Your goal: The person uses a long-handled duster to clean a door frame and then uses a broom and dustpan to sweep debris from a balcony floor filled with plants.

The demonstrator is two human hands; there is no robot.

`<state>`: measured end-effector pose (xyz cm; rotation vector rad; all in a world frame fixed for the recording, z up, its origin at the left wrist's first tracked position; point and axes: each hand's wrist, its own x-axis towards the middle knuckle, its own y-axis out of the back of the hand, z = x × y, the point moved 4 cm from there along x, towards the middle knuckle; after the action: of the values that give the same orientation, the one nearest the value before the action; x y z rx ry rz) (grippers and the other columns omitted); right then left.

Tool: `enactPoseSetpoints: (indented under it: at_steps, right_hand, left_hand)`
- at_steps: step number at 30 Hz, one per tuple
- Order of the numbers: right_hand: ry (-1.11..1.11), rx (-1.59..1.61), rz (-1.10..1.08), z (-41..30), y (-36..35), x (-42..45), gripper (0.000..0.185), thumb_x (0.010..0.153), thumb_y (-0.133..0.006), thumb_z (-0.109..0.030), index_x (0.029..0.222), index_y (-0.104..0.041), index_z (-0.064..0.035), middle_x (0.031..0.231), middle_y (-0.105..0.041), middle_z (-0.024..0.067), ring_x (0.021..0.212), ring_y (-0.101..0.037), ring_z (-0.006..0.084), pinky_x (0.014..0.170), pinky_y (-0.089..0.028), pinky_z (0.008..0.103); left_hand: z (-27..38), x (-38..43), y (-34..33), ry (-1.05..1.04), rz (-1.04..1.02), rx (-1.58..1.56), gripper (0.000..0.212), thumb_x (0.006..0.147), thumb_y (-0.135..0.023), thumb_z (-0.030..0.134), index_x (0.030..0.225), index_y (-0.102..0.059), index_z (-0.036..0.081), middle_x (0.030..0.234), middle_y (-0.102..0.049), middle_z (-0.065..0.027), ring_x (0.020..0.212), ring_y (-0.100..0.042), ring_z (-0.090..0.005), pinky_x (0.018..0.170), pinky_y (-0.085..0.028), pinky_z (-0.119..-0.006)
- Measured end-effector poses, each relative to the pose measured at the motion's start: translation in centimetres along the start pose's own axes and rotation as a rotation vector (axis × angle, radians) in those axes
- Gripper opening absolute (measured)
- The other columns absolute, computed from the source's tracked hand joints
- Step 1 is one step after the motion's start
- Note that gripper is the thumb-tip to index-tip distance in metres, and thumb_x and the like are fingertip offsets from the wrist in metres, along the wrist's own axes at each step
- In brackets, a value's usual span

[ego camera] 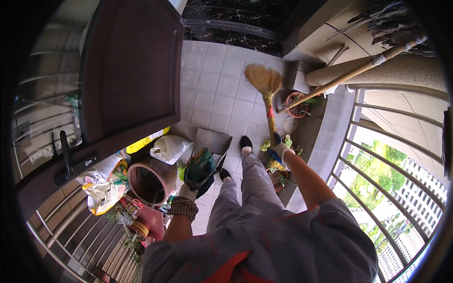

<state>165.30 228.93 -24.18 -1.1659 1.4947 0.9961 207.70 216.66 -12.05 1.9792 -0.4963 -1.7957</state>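
My right hand [279,154], in a blue and white work glove, grips the handle of a straw broom [263,79]. The broom points away from me, its fanned bristles over the floor tiles [216,83]. My left hand [188,192], in a pale glove below a checked cuff, is closed around a dark green plastic bag [200,166]. Just beyond the bag is a metal dustpan [214,139] with its pan on the floor. The bag hides much of the dustpan's handle, so I cannot tell whether that hand holds it too.
A brown door [138,67] stands ajar on the left. Near it are a large brown pot [136,184], a white plastic bag [171,148] and several sacks. On the right, potted plants [298,108], a leaning wooden pole [339,79] and a metal railing [382,157] line the ledge.
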Motion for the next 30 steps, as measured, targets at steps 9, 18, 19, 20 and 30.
enactPoseSetpoints:
  at_steps: [9, 18, 19, 20, 30]
  right_hand:
    - [-0.223, 0.297, -0.388, 2.5, -3.5, -23.4, 0.086, 0.074, -0.067, 0.0, 0.141, -0.022, -0.0295, 0.072, -0.057, 0.0071, 0.055, -0.057, 0.018, 0.047, -0.05, 0.0338]
    - [-0.185, 0.46, -0.148, 2.4, -3.7, -28.2, 0.083, 0.076, -0.067, -0.005, 0.141, -0.02, -0.0249, 0.074, -0.056, 0.0048, 0.057, -0.056, 0.0152, 0.051, -0.049, 0.0309]
    - [-0.18, 0.5, -0.087, 2.6, -3.3, -27.6, 0.084, 0.075, -0.067, -0.006, 0.141, -0.02, -0.0266, 0.072, -0.055, 0.0037, 0.057, -0.055, 0.015, 0.051, -0.048, 0.03]
    - [-0.149, 0.553, -0.034, 2.9, -3.2, -26.5, 0.079, 0.076, -0.065, -0.007, 0.14, -0.023, -0.0272, 0.069, -0.054, 0.0042, 0.054, -0.054, 0.0151, 0.048, -0.047, 0.0294]
    - [-0.303, 0.636, -0.151, 4.8, -9.0, -20.6, 0.023, 0.079, -0.063, -0.012, 0.098, -0.051, -0.0117, 0.062, -0.052, 0.0036, 0.05, -0.053, 0.0172, 0.045, -0.045, 0.0299]
  left_hand:
    - [0.9, 1.8, -1.9, -0.009, -0.089, -0.024, 0.05, 0.072, -0.069, 0.026, 0.112, -0.051, 0.002, 0.114, -0.054, -0.0208, 0.107, -0.053, -0.034, 0.092, -0.042, -0.041]
    - [-2.0, 3.0, -4.3, -0.042, -0.107, -0.047, 0.048, 0.071, -0.07, 0.026, 0.107, -0.052, 0.0, 0.107, -0.056, -0.0199, 0.102, -0.055, -0.0329, 0.089, -0.044, -0.04]
    - [-2.1, 2.7, -4.1, -0.037, -0.108, -0.066, 0.048, 0.071, -0.07, 0.026, 0.107, -0.052, 0.001, 0.108, -0.056, -0.0201, 0.103, -0.055, -0.0329, 0.089, -0.044, -0.04]
    - [-1.9, 2.2, -3.8, -0.036, -0.079, -0.06, 0.047, 0.071, -0.07, 0.026, 0.106, -0.052, 0.001, 0.109, -0.056, -0.0204, 0.103, -0.055, -0.0329, 0.089, -0.044, -0.04]
    - [-2.3, 1.6, -4.2, -0.068, -0.048, -0.08, 0.049, 0.074, -0.065, 0.031, 0.11, -0.051, 0.001, 0.108, -0.057, -0.0184, 0.101, -0.056, -0.0331, 0.088, -0.045, -0.039]
